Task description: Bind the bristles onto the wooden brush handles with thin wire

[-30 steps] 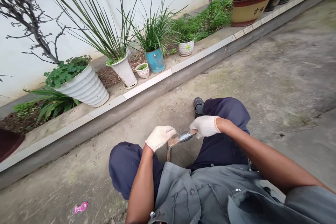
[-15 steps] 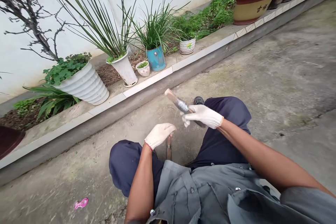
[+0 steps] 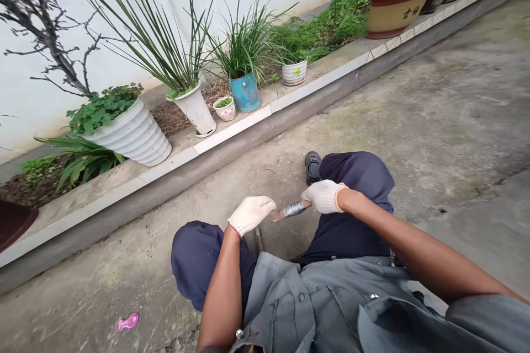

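Note:
My right hand (image 3: 325, 196), in a white knit glove, is closed around one end of a short wooden handle (image 3: 293, 209) wound with silvery wire. That handle lies nearly level between my hands, its bare wooden end by my left fingertips. My left hand (image 3: 250, 215), gloved too, has its fingers curled together. Below it a thin brown stick (image 3: 259, 240) slants down toward my lap; it seems to be in that hand, though the grip is hidden. What the far end of the wire-wound handle looks like is covered by my right glove.
I squat on a concrete floor (image 3: 414, 121), knees apart. Ahead runs a low tiled ledge (image 3: 232, 131) with potted plants, including a white ribbed pot (image 3: 136, 132) and a blue pot (image 3: 245, 94). A pink scrap (image 3: 128, 321) lies at lower left.
My right hand has come down and turned, swinging the wire-wound handle from pointing up and away to nearly level, near my left fingers. The brown stick has tilted.

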Available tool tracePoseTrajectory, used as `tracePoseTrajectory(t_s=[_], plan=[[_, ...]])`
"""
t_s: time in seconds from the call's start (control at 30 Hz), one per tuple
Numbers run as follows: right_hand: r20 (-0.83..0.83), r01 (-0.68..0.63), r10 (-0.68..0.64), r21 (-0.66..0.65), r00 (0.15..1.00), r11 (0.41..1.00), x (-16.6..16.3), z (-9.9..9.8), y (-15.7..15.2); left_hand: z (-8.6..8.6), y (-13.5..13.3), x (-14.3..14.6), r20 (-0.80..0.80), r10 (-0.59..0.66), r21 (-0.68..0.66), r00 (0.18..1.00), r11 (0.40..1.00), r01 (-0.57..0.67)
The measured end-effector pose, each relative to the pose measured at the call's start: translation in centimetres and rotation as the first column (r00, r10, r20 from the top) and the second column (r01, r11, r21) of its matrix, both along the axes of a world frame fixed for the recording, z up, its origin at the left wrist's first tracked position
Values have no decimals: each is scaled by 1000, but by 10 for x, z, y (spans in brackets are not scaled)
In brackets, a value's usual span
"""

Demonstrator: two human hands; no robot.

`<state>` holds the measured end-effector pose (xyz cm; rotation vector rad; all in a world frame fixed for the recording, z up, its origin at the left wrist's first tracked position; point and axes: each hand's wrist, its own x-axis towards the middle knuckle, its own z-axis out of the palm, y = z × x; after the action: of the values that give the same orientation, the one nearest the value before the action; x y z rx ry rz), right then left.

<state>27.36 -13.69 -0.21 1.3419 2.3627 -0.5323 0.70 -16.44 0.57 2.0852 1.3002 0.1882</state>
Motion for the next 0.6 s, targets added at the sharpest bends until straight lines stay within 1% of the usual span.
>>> tracePoseTrajectory(t_s=[0.07,0.13,0.2,0.23,0.27,0.3,0.37,0.43,0.47,0.5,0.53,0.57,0.6], plan=[[-54,-78,75,-50,996,996,4,3,-2,-1,1,0,21,12,0,1000,1000,-12],[-142,-150,133,-118,981,982,7,8,-5,-3,1,-1,39,26,-10,999,1000,-26],[-258,-211,158,-192,953,959,9,15,-7,-4,0,-2,67,41,-53,997,998,-37],[-323,-220,140,-225,936,949,9,18,-8,-4,0,-2,87,43,-85,995,996,-36],[-389,-203,94,-248,916,947,9,21,-8,-3,-1,-2,113,49,-119,992,992,-36],[-451,-154,22,-259,892,954,9,23,-7,-2,-2,-1,145,62,-151,988,988,-40],[-548,20,-155,-244,822,970,6,26,-1,0,-3,-1,197,102,-189,975,980,-64],[-588,241,-287,-157,756,958,2,24,8,2,-3,0,205,142,-181,968,978,-105],[-573,337,-320,-79,755,938,-1,22,13,3,-3,-1,189,142,-161,972,981,-112],[-532,404,-336,12,777,915,-4,20,18,3,-2,-1,161,123,-138,979,985,-101],[-467,440,-344,110,814,891,-6,18,22,3,-2,-1,131,96,-116,987,990,-81],[-387,442,-345,198,855,875,-8,16,24,2,-1,-2,104,69,-101,992,993,-58],[-289,421,-347,251,892,872,-10,14,26,1,0,-3,80,44,-90,996,995,-37]])
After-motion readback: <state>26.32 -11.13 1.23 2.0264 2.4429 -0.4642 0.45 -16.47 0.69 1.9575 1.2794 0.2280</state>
